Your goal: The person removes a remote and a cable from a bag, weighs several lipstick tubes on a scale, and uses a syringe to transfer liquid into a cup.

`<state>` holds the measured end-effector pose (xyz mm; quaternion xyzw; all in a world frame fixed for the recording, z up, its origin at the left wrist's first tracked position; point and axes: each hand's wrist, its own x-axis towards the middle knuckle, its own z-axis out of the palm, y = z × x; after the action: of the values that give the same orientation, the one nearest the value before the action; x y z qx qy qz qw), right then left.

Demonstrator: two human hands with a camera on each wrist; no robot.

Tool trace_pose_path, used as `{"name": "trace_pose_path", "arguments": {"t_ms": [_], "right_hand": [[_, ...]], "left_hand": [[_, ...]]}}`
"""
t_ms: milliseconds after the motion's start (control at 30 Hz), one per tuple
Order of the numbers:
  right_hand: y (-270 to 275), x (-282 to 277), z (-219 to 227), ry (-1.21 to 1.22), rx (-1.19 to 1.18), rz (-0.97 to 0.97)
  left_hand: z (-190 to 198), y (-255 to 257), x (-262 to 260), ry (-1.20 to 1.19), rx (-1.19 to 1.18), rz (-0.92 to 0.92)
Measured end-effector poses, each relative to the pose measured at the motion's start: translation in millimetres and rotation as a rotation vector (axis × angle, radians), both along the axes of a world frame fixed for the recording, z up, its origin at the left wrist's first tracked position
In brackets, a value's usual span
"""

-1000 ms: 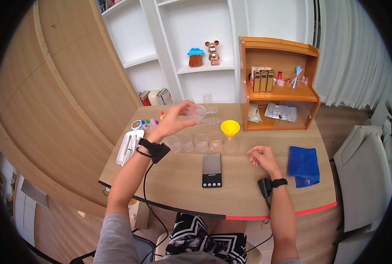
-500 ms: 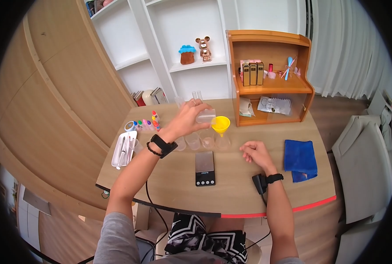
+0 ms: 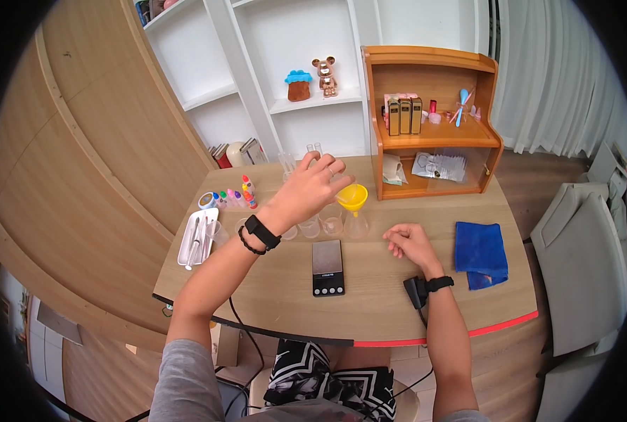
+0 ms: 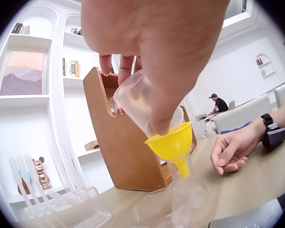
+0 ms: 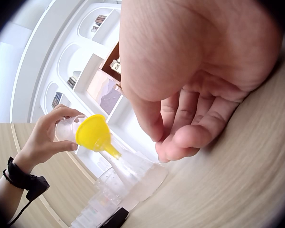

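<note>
My left hand [image 3: 305, 193] grips a clear plastic cup [image 4: 138, 102], thumb on one side and fingers on the other. The cup is tipped with its mouth at the rim of a yellow funnel [image 3: 353, 197]. That funnel stands with its spout in the neck of a clear conical flask [image 3: 356, 226]. Left of the flask, several clear cups [image 3: 310, 226] stand in a row, partly hidden by my left arm. My right hand [image 3: 410, 243] rests on the table to the flask's right, fingers loosely curled around nothing. A black digital scale [image 3: 327, 261] lies in front of the cups.
A white tray [image 3: 185, 246] of slim tools and several small coloured bottles [image 3: 249, 200] sit at the left. A rack [image 4: 92, 211] with clear tubes stands behind the cups. The wooden cabinet [image 3: 433, 58] rises at the back right, and a folded blue cloth [image 3: 481, 252] lies right.
My left hand has carried the cup rightward to the funnel and tipped it further over the rim. The view has shifted slightly; my right hand stays resting on the table.
</note>
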<state>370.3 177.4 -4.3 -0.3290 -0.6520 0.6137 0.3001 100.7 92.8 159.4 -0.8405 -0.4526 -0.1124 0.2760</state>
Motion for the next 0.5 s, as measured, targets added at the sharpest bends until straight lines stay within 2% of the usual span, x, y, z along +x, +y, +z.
{"name": "trace_pose_path", "arguments": {"t_ms": [100,167,200,267,300,367,400,467,500], "right_hand": [[0.5,-0.1,-0.4,-0.005,0.009,0.002],[1.0,0.6,-1.3,-0.008,0.01,0.004],[0.7,0.7,-1.3,-0.001,0.01,0.001],[0.8,1.0,-2.2,0.006,0.007,-0.001],[1.4,0.8,-3.0,0.005,0.003,0.002],[1.6,0.3,-4.3,0.008,-0.005,0.01],[1.3,0.5,-4.2,0.009,-0.001,0.009],[1.1,0.9,-4.8,0.012,-0.001,0.013],[1.5,0.7,-5.6,0.016,0.008,0.013]], "left_hand": [[4.2,-7.1,-9.6,-0.011,-0.017,0.035],[7.8,-16.4,-28.5,-0.184,-0.025,0.066],[6.8,-21.3,-40.3,-0.185,-0.025,0.066],[-1.1,-32.1,-71.1,-0.523,-0.142,0.142],[-4.4,-39.3,-87.4,-0.523,-0.143,0.144],[-13.0,-56.4,-123.8,-0.883,-0.221,0.273],[-20.5,-65.4,-145.4,-0.881,-0.222,0.277],[-41.8,-82.8,-189.8,-1.089,-0.161,0.309],[-55.4,-90.0,-211.6,-1.087,-0.16,0.316]]}}
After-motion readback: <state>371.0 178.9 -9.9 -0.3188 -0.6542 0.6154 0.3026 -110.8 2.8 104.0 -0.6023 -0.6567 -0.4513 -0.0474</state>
